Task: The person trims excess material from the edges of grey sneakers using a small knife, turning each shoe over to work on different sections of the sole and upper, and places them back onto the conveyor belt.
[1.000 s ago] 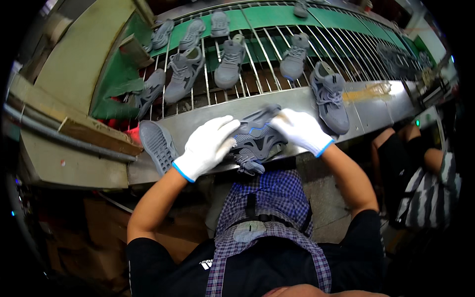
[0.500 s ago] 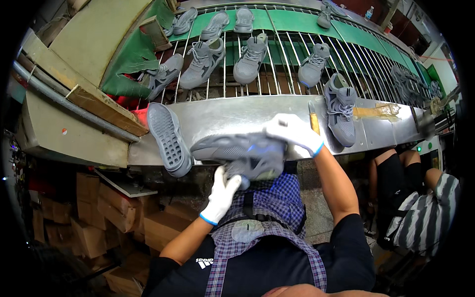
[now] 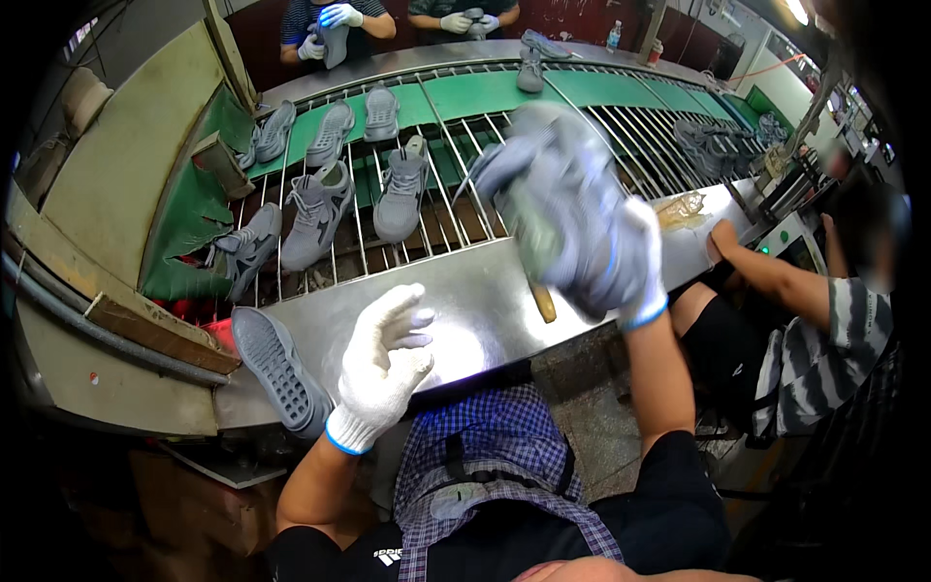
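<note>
My right hand, in a white glove with a blue cuff, is closed on a grey sneaker raised over the edge of the rod conveyor. Motion smears the sneaker, and its outline merges with whatever lies behind it. My left hand, gloved likewise, hovers over the metal ledge with fingers apart and nothing in it. Beside it on the left, a grey shoe sole leans on the ledge, tread side showing. A wooden-handled tool lies partly hidden beneath the held sneaker.
Several grey sneakers stand on the metal-rod conveyor with its green belt. Across it, two people in gloves handle grey shoe parts. A person in a striped shirt sits at the right. A beige housing borders the left.
The sneaker has gone up and to the right in my right hand, away from my body. My left hand has come away from it and opened. The view has swung upward and right.
</note>
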Demonstrator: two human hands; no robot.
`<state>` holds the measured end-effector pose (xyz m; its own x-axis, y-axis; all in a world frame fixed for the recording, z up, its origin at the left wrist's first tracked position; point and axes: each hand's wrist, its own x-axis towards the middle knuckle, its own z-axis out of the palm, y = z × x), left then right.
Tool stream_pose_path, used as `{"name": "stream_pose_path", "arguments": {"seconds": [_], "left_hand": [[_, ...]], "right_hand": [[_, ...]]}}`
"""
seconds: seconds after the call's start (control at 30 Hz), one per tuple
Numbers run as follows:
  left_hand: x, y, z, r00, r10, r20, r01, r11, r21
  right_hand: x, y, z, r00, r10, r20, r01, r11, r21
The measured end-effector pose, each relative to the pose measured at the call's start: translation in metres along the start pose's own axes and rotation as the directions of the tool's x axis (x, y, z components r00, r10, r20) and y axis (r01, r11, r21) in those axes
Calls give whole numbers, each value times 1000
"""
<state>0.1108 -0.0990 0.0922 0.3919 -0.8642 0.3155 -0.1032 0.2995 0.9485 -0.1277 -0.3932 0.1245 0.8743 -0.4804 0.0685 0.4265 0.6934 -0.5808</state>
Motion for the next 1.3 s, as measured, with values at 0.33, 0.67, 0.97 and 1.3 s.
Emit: {"name": "stream_pose_path", "arguments": {"seconds": [0.33,0.67,0.97,1.3], "left_hand": [[-52,-28,-147,794,-186,-578,285,955,83],[-78,-39,-95,898,-261,-355,276,961,-8],[-86,-79,-4,874,-482,58,480,840,-254],[-108,-122,49,912,-273,307,402,439,-803]], "right_hand": [[38,3,-121,734,-581,-351,-540,-187,-821],[25,-36,-193,383,-818,-429,-273,343,-899],[-2,32,-35,745,-667,6,382,419,-823],[-33,174,105,508,372,777,584,514,-628]]}}
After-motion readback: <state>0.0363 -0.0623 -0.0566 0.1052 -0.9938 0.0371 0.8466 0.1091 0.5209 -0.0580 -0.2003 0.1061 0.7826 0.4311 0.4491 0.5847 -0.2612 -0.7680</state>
